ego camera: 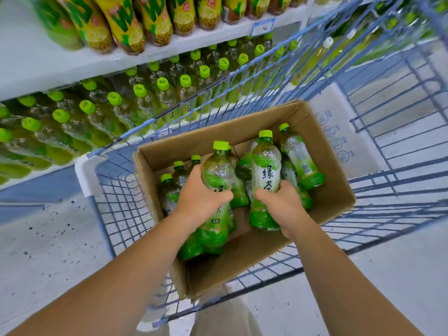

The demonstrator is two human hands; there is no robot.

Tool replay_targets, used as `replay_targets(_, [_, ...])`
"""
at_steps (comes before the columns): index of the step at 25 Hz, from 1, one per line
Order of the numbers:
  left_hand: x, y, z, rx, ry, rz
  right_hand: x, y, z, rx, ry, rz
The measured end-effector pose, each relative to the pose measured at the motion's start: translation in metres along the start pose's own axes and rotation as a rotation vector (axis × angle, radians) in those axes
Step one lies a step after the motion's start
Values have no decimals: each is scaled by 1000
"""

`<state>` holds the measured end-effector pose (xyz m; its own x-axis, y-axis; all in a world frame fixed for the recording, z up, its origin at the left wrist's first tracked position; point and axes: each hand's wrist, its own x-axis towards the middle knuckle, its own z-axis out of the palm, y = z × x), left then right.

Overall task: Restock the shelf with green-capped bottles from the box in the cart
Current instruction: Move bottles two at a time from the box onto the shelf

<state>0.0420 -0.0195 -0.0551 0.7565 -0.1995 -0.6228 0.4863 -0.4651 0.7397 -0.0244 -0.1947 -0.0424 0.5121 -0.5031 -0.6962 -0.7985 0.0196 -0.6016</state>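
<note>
**Green-capped bottles [301, 161] gripped at the box in the cart**

The left hand [201, 194] is curled round a clear plastic green-labelled bottle [218, 173], with the thumb laid across its front and the cap pointed to the far side. A second bottle [191, 248] is seen just behind and below it; whether it is also held cannot be told. The right hand [282, 202] is wrapped round the lower half of a matching bottle [265, 166] just to the right. Both bottles are held inside the open brown cardboard box [339, 190]. More of the same are stood at its far left and laid along its right side. The box is set in a blue wire cart [103, 226]. Beyond the cart, on the left, rows of shelved green-capped bottles [114, 100] are ranged under a white shelf board [48, 66]. Yellow-labelled bottles [123, 23] are stood on that board, and a blue price tag [263, 26] is fixed to its edge.
</note>
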Motion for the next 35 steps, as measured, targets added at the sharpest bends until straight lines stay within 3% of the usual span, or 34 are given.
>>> replay_targets(5, [-52,27,-44,-74,44,-69,-73,-29,11,1,53,-17])
replay_targets(9, [-83,49,-95,-110,-12,-88,-132,-55,25,21,69,-64])
replay_targets(19, [-130,87,-221,-101,-103,134,-232,-126,78,-54,86,-186])
replay_targets(25, [-165,95,-266,-155,150,222,-254,-178,100,-104,-56,-354])
replay_targets(35, [-237,102,-350,-206,592,224,-290,-229,171,-177,-349,-574])
